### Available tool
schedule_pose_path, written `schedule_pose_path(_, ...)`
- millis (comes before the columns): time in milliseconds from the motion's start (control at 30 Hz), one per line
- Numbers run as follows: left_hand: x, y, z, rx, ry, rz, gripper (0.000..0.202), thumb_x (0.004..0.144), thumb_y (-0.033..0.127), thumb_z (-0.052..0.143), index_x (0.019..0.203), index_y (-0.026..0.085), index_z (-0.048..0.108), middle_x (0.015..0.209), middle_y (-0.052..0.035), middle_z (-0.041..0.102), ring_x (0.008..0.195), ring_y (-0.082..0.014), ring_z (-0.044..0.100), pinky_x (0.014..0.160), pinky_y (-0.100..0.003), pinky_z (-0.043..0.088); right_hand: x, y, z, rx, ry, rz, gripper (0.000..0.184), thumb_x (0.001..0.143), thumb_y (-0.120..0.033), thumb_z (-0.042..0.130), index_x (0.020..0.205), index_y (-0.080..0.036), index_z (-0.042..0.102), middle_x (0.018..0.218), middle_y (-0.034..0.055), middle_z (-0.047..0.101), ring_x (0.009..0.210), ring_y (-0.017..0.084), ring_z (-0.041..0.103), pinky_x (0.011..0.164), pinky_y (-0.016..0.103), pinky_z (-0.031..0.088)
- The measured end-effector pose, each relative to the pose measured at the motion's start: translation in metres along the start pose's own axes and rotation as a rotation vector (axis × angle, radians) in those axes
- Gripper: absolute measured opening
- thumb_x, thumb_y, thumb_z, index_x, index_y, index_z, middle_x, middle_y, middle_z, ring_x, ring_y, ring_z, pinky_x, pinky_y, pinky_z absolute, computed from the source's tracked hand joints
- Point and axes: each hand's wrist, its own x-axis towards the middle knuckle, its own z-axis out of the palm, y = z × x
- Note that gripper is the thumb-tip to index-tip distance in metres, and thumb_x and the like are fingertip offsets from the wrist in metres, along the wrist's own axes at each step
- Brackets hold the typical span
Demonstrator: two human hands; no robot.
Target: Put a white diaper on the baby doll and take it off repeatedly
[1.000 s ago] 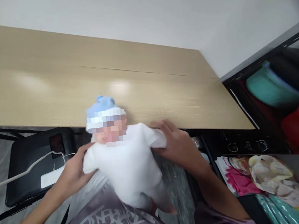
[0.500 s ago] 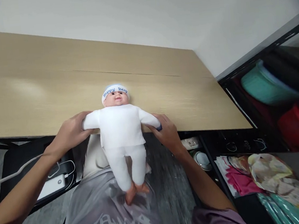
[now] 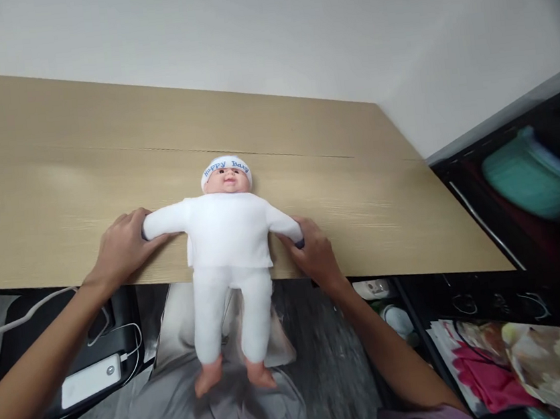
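A baby doll (image 3: 227, 232) in a white top and trousers lies face up across the near edge of the wooden table (image 3: 360, 214). Its white cap (image 3: 226, 167) reads "Happy Baby" in blue letters. Both bare feet hang over my lap, and the two legs are apart. My left hand (image 3: 126, 242) is closed around the end of the doll's arm on the left side of the view. On the other side, my right hand (image 3: 311, 249) grips the opposite arm near its dark cuff. Some fingers of each hand are hidden under the sleeves.
Left below the table, a white power bank (image 3: 90, 381) with a cable lies on a black seat (image 3: 30, 356). At the right, a shelf holds a teal container (image 3: 539, 172); lower down are pink cloth (image 3: 492, 377) and crumpled plastic bags (image 3: 551, 361). A white wall (image 3: 241, 33) stands behind the table.
The doll's legs have swung further apart, and its left-side arm is stretched out more as my left hand moved slightly left. The camera view has shifted a little.
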Motion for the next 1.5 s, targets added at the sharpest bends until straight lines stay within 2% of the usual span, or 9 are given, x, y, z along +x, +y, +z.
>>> schedule_pose_path(167,0.059,-0.008,0.024,0.036,0.068,-0.005,0.076,0.095,0.097,0.058,0.115,0.025,0.069,0.106,-0.0178,0.079,0.102,-0.0419,0.073,0.085,-0.048,0.057,0.06,0.024,0.023,-0.039,0.038,-0.009,0.055,0.111,-0.073,0.057,0.13,-0.023,0.067,0.12,0.0154,0.079,0.112,0.036,0.074,0.098,0.05,0.063)
schedule_pose_path(367,0.13,-0.016,0.047,-0.001,0.153,-0.048,0.073,0.093,0.093,0.065,0.116,0.024,0.066,0.114,-0.0185,0.079,0.11,-0.0422,0.071,0.09,-0.047,0.054,0.132,0.058,0.051,-0.087,0.048,-0.015,0.073,0.104,-0.087,0.055,0.128,-0.019,0.067,0.122,0.0199,0.078,0.114,0.039,0.073,0.101,0.054,0.062)
schedule_pose_path(600,0.211,-0.028,0.065,-0.022,0.227,-0.062,0.07,0.094,0.082,0.073,0.127,0.021,0.066,0.127,-0.0211,0.076,0.122,-0.0451,0.068,0.1,-0.05,0.052,0.218,0.086,0.081,-0.087,0.095,-0.012,0.072,0.105,-0.088,0.052,0.128,-0.021,0.067,0.127,0.02,0.078,0.117,0.038,0.072,0.104,0.053,0.06)
schedule_pose_path(767,0.267,-0.035,0.076,-0.016,0.283,-0.057,0.071,0.091,0.083,0.075,0.126,0.021,0.07,0.12,-0.0185,0.075,0.121,-0.0437,0.066,0.103,-0.051,0.05,0.27,0.108,0.098,-0.108,0.143,-0.039,0.073,0.105,-0.089,0.053,0.129,-0.022,0.067,0.126,0.0194,0.078,0.116,0.039,0.071,0.104,0.054,0.06)
schedule_pose_path(867,0.29,-0.041,0.082,-0.014,0.319,-0.018,0.068,0.091,0.082,0.075,0.126,0.024,0.073,0.116,-0.0166,0.073,0.122,-0.044,0.064,0.108,-0.055,0.046,0.29,0.124,0.104,-0.148,0.164,-0.043,0.075,0.104,-0.091,0.054,0.129,-0.022,0.067,0.124,0.0202,0.078,0.115,0.04,0.069,0.106,0.059,0.057)
schedule_pose_path(1067,0.302,-0.047,0.091,-0.017,0.322,-0.018,0.075,0.09,0.089,0.075,0.128,0.024,0.075,0.126,-0.0198,0.071,0.136,-0.0507,0.056,0.118,-0.065,0.035,0.303,0.141,0.106,-0.209,0.184,0.003,0.077,0.102,-0.09,0.06,0.133,-0.02,0.068,0.134,0.0219,0.075,0.122,0.043,0.063,0.114,0.066,0.049)
schedule_pose_path(1200,0.292,-0.052,0.09,-0.025,0.307,0.023,0.083,0.088,0.092,0.075,0.138,0.025,0.072,0.139,-0.0203,0.07,0.14,-0.0517,0.054,0.121,-0.066,0.033,0.294,0.137,0.103,-0.19,0.185,-0.009,0.077,0.101,-0.083,0.064,0.144,-0.019,0.064,0.145,0.0231,0.071,0.131,0.045,0.06,0.117,0.065,0.048)
schedule_pose_path(1300,0.281,-0.063,0.083,-0.043,0.291,0.075,0.087,0.089,0.09,0.076,0.146,0.025,0.068,0.147,-0.0205,0.068,0.14,-0.0494,0.054,0.12,-0.063,0.037,0.282,0.133,0.098,-0.18,0.172,-0.05,0.078,0.104,-0.076,0.064,0.156,-0.018,0.058,0.15,0.0238,0.069,0.137,0.045,0.058,0.119,0.065,0.047)
schedule_pose_path(1500,0.279,-0.077,0.075,-0.109,0.255,0.099,0.065,0.102,0.077,0.071,0.141,0.026,0.068,0.138,-0.0183,0.074,0.132,-0.043,0.06,0.119,-0.061,0.043,0.28,0.136,0.092,-0.174,0.163,-0.067,0.061,0.113,-0.066,0.051,0.152,-0.02,0.065,0.142,0.0217,0.074,0.13,0.042,0.063,0.116,0.062,0.049)
